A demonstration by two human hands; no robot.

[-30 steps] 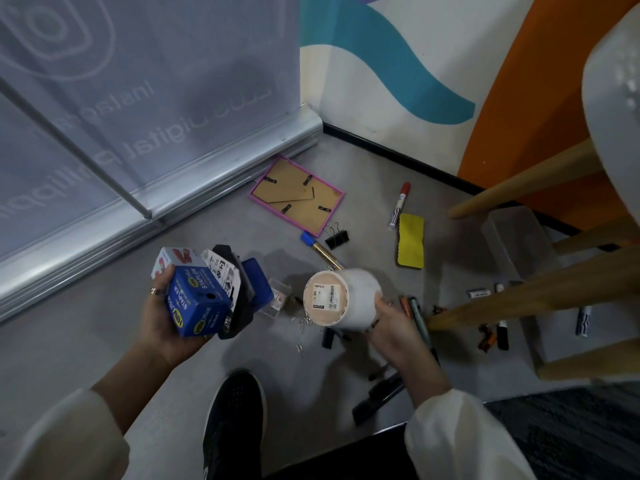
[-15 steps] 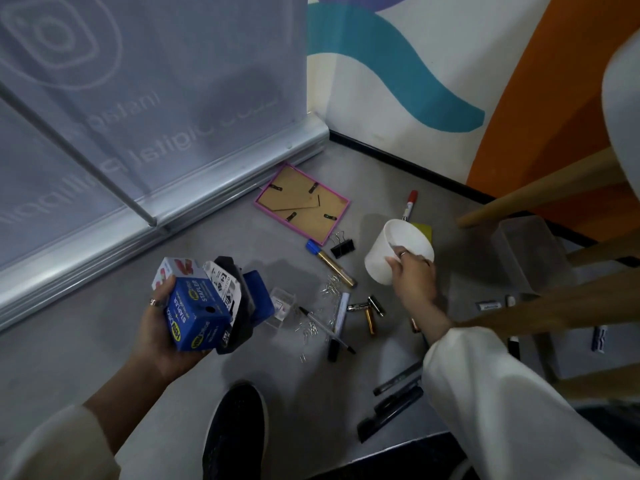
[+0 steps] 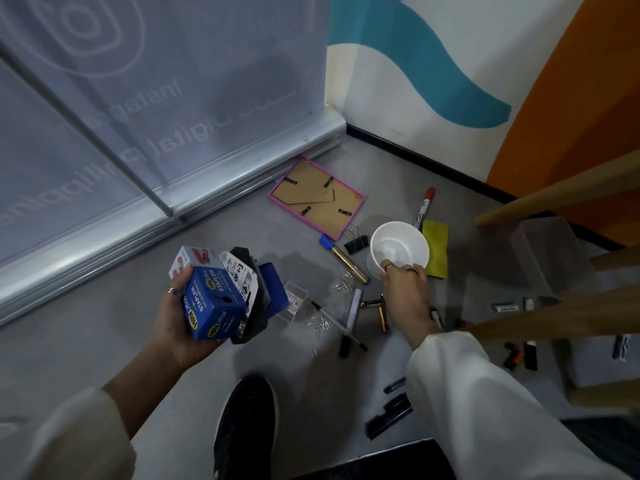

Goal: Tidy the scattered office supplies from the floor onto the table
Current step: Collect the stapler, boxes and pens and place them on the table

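Note:
My left hand (image 3: 173,317) holds a stack of small boxes, with a blue stapler box (image 3: 211,306) in front. My right hand (image 3: 403,289) grips the near rim of a white cup (image 3: 398,245), which stands upright on the floor with its mouth up. Around the cup lie a gold marker with a blue cap (image 3: 343,259), a black binder clip (image 3: 356,242), a yellow pad (image 3: 437,247) and a red-capped marker (image 3: 425,207). Paper clips (image 3: 343,284), batteries (image 3: 375,308) and pens (image 3: 337,323) are scattered below my right hand.
A pink picture frame (image 3: 317,200) lies face down near the banner stand's metal base (image 3: 173,216). Wooden table legs (image 3: 554,313) cross at the right, with a clear plastic box (image 3: 550,254) and more markers (image 3: 519,355) under them. My black shoe (image 3: 244,424) is at the bottom.
My right hand turned the white cup from lying sideways in the air to upright and set it down farther away, beside the yellow pad. The left hand kept its boxes.

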